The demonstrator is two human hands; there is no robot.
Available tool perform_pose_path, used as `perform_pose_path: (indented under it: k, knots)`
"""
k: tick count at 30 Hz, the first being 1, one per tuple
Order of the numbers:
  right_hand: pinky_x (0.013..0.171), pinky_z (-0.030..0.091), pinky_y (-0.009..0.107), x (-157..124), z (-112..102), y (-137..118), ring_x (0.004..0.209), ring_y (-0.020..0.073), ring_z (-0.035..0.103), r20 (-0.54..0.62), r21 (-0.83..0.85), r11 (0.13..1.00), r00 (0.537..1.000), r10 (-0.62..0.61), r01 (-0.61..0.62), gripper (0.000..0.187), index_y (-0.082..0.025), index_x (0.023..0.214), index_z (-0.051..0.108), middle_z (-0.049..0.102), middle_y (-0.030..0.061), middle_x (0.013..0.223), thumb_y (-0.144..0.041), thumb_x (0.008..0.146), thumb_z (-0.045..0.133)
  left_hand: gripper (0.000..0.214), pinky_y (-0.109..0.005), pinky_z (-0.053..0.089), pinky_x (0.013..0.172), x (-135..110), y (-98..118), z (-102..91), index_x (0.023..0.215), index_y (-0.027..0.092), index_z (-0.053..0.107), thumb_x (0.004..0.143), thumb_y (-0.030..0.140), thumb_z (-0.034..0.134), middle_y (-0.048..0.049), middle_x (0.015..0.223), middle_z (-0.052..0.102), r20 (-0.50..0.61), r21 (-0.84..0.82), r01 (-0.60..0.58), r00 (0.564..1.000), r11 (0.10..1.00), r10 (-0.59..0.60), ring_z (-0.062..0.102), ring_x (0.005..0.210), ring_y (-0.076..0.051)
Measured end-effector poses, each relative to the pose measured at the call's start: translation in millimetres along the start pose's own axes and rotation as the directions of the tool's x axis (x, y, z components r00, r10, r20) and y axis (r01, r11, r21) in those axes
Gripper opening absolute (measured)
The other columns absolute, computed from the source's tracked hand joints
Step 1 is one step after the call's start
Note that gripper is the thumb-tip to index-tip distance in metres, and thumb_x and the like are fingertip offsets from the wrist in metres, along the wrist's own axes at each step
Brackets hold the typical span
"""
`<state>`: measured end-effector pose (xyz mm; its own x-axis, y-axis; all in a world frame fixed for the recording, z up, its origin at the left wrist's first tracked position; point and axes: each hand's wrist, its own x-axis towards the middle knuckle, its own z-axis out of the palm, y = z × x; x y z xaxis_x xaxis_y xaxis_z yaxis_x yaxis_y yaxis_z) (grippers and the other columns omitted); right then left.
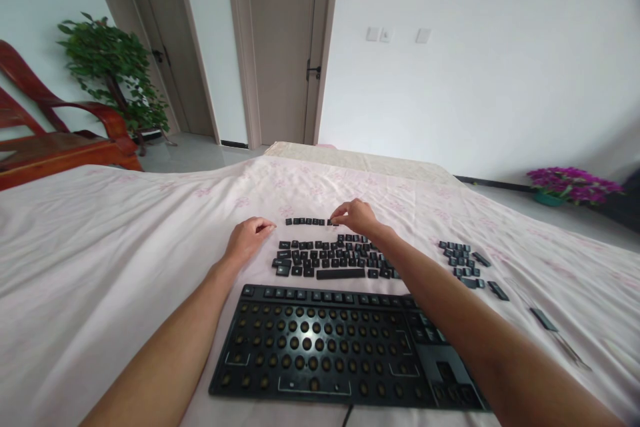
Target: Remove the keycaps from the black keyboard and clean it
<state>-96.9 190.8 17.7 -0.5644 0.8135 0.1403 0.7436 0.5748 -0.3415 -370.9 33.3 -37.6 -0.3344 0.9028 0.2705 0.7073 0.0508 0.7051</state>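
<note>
My right hand (357, 217) reaches to the far row of loose keycaps (309, 221), thumb and fingertips pinched on a small black keycap (330, 221) at the row's right end. Left of that row, my left hand (247, 238) rests on the cloth, its fingers curled together and nothing visible in them. Nearer to me lies a block of black keycaps in several rows, with a long space bar (341, 273) at its front edge. A black keyboard (305, 347) sits closest, most of its keys stripped to bare round posts. Its top row keeps its caps, and my right forearm hides part of its right side.
A smaller group of keycaps (457, 259) lies to the right, and beyond it a wire-ended tool with a dark handle (544, 319). Pale flowered cloth (150, 247) covers the surface. A wooden chair (75, 127), a green plant (107, 60) and purple flowers (573, 183) stand behind.
</note>
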Motion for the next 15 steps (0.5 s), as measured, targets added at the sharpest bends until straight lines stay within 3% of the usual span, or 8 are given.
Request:
perform_pose_path:
  k: [9,15]
  knots:
    - [0.097,0.036,0.041,13.0,12.9,8.5,0.099,0.0247,0.06,0.016,-0.002,1.0,0.999,0.028,-0.028,0.009,-0.033,0.08,0.079,0.075,-0.0007,0.08,-0.036,0.073,0.073,0.031,-0.028,0.048,0.079,0.0,0.9,-0.5,0.088,0.022,0.075,0.08,0.043,0.055,-0.0037,0.095,0.075,0.009,0.008,-0.002,1.0,1.0,0.002,0.067,0.086,-0.02]
    - [0.081,0.046,0.031,0.1,0.3,16.6,0.087,0.0191,0.065,0.032,0.068,0.996,0.998,0.053,-0.055,0.019,-0.033,0.095,0.078,0.075,-0.0017,0.089,-0.038,0.079,0.068,0.031,-0.029,0.048,0.079,-0.5,-0.6,0.2,0.09,0.022,0.075,0.08,0.044,0.056,-0.0041,0.096,0.075,0.011,-0.006,-0.003,1.0,1.0,0.004,0.067,0.086,-0.021]
